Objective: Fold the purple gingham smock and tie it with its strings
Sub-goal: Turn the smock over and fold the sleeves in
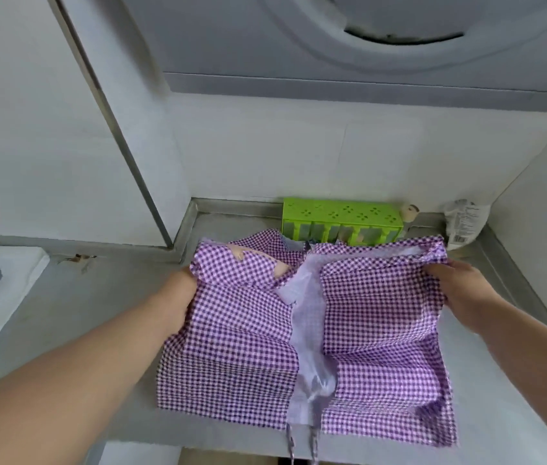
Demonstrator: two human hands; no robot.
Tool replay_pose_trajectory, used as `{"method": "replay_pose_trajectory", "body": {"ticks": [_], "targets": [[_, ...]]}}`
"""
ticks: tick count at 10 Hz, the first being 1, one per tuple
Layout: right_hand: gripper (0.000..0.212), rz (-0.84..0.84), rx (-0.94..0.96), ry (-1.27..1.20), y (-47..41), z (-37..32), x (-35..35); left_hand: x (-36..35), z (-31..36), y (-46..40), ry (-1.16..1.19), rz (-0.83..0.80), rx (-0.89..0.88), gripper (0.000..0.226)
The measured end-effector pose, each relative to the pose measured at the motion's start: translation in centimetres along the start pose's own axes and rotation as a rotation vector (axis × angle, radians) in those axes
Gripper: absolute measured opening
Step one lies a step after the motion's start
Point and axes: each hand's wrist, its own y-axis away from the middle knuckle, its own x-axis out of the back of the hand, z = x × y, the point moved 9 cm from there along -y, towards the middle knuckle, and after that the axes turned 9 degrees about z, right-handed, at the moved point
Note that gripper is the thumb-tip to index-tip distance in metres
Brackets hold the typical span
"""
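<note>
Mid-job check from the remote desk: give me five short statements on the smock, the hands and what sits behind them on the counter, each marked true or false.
1. Both hands hold the purple gingham smock. True: the left hand grips its left edge, the right hand its right edge.
2. The smock is already tied with its strings. False: they dangle loose off the counter's near edge.
3. A green perforated rack stands behind the smock. True.
4. The smock hangs in the air. False: it lies on the grey counter.
5. A white packet sits in the back left corner. False: it is in the back right corner.
</note>
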Motion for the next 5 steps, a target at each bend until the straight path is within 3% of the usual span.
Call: {"method": "replay_pose_trajectory", "body": {"ticks": [1, 2, 4, 5], "targets": [[0.01, 0.034, -0.011, 0.036, -3.4, -0.7, -1.3, -0.6, 4.1, 5.2, 0.257, -0.028, 0.166, 0.042], [0.012, 0.057, -0.017, 0.095, -6.5, -1.3, -3.1, -1.1, 6.8, 6.6, 0.266, 0.009, 0.166, 0.054], [0.013, 0.068, -0.015, 0.248, -9.4, -1.9, -5.7, -2.3, 7.4, 3.5, 0.019, 0.092, 0.05, 0.036], [0.025, 0.092, 0.015, 0.369, -11.5, -1.5, -6.2, -2.6, 6.9, 2.8, -0.018, 0.126, 0.034, 0.04]]}}
